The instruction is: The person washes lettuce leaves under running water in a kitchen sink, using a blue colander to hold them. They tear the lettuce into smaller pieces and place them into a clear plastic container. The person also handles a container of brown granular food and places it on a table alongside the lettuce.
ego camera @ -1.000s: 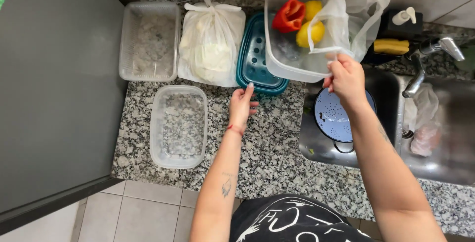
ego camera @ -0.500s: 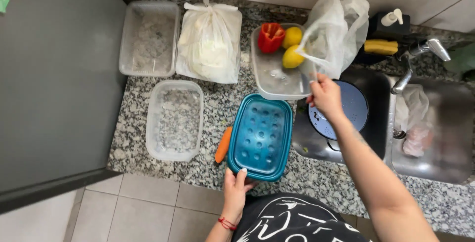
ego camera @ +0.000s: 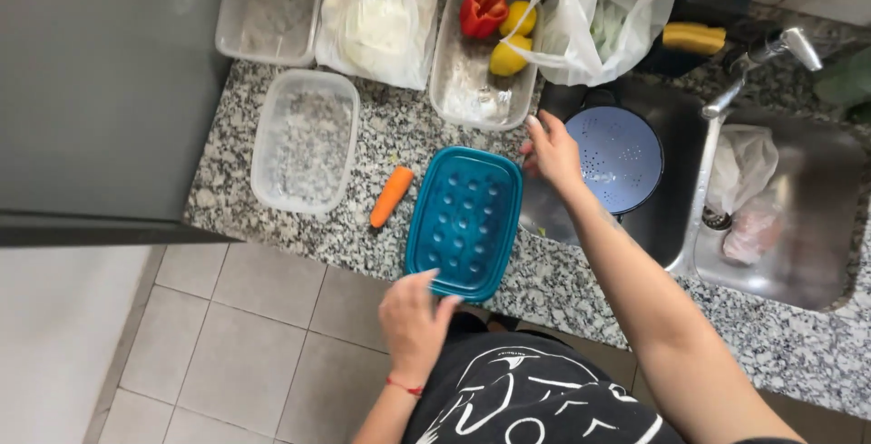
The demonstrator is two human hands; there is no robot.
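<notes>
A teal dimpled tray (ego camera: 464, 220) lies on the granite counter (ego camera: 390, 140) near its front edge. My left hand (ego camera: 415, 323) rests on the tray's near edge, fingers apart. My right hand (ego camera: 551, 151) hovers open just beyond the tray's far right corner, beside a clear container (ego camera: 467, 90) that holds a red pepper (ego camera: 481, 9) and two yellow fruits (ego camera: 512, 40). An orange carrot (ego camera: 391, 196) lies on the counter just left of the tray.
A clear plastic bag (ego camera: 600, 18) leans over the container. Two empty clear tubs (ego camera: 304, 140) (ego camera: 268, 9) and a white bag (ego camera: 379, 14) sit to the left. A blue colander (ego camera: 620, 156) is in the sink, with a tap (ego camera: 758, 58) and second basin (ego camera: 789, 208) to the right.
The clear container with peppers was set down on the counter and my right hand let go. My left hand pulled the teal tray toward the front edge, uncovering the carrot.
</notes>
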